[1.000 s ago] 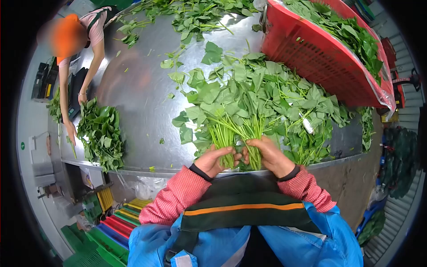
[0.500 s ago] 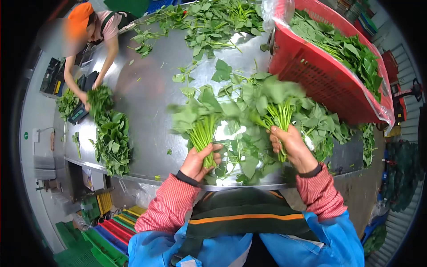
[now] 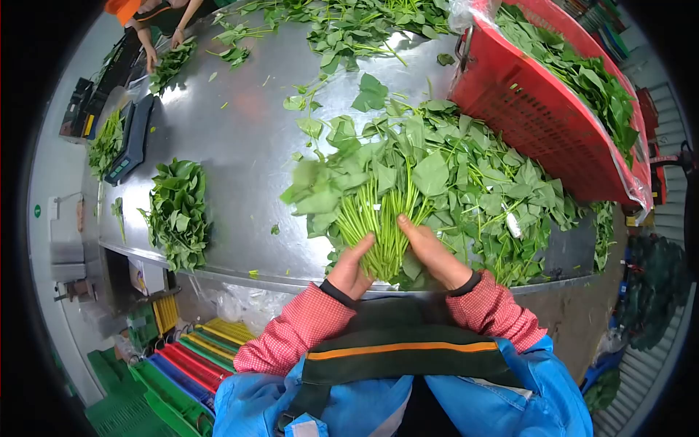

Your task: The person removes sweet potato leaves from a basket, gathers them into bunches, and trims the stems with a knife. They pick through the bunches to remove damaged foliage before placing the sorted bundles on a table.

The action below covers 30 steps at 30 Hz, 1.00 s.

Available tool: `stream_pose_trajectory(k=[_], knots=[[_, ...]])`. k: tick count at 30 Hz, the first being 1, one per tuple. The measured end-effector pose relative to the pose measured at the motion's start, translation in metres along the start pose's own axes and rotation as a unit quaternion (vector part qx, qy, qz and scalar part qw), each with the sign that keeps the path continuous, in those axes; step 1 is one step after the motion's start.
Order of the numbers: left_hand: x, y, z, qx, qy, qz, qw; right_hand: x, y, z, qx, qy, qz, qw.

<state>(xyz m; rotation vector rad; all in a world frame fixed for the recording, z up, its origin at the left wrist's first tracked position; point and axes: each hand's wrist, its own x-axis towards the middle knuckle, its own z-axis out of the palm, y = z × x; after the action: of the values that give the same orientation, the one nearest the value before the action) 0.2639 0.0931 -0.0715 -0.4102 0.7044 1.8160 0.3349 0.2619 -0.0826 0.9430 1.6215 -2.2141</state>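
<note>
Both hands close around one thick bunch of leafy green stems [image 3: 382, 226] at the near edge of a metal table [image 3: 247, 146], its broad leaves fanning out ahead of the fingers. The left hand [image 3: 349, 271] grips the stem ends from one side, thumb laid along them; the right hand [image 3: 437, 256] clasps the other side, thumb pressed on top. The fingers wrapped behind the stems are mostly hidden.

Just beyond and to the right of the right hand spreads a pile of loose greens [image 3: 502, 175], with a small white object [image 3: 513, 224] lying among the leaves. Farther past that hand, a red perforated crate [image 3: 546, 138] leans tilted, greens heaped inside it.

Well to the left of the left hand lies a separate bundle of leaves [image 3: 178, 215]; beyond it sits a dark scale [image 3: 131, 138]. At the far upper left, a co-worker's hands [image 3: 177, 36] touch a smaller bunch of greens [image 3: 173, 65]. Below and left of the left hand, green, blue, red and yellow crates [image 3: 189, 364] stand beside the table.
</note>
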Motion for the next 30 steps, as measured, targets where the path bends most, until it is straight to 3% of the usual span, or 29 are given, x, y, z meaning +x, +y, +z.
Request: stream_pose_trajectory(k=[4, 7, 11, 14, 18, 25, 26, 30], knots=[[0.013, 0.003, -0.010, -0.027, -0.023, -0.080, 0.996, 0.003, -0.007, -0.001, -0.138, 0.005, -0.044, 0.989], [0.021, -0.001, -0.015, 0.075, -0.034, -0.132, 0.988, 0.007, -0.009, 0.004, -0.300, 0.066, -0.045, 0.950], [0.012, 0.007, 0.003, 0.187, -0.021, -0.161, 0.969, 0.000, -0.024, 0.009, -0.389, 0.041, -0.038, 0.919], [-0.002, 0.012, 0.017, 0.153, -0.052, -0.112, 0.980, -0.017, -0.057, 0.015, -0.405, -0.025, 0.003, 0.914], [-0.010, 0.035, 0.012, 0.153, -0.062, -0.018, 0.986, -0.027, -0.069, 0.020, -0.356, -0.010, -0.142, 0.923], [-0.014, 0.075, -0.005, 0.102, -0.065, 0.033, 0.992, -0.022, -0.082, 0.063, -0.426, 0.222, -0.456, 0.750], [-0.014, 0.079, -0.012, 0.097, -0.047, 0.030, 0.994, -0.019, -0.086, 0.069, -0.393, 0.215, -0.481, 0.753], [-0.018, 0.094, -0.020, 0.080, -0.061, 0.028, 0.995, -0.003, -0.095, 0.090, -0.322, 0.129, -0.323, 0.880]])
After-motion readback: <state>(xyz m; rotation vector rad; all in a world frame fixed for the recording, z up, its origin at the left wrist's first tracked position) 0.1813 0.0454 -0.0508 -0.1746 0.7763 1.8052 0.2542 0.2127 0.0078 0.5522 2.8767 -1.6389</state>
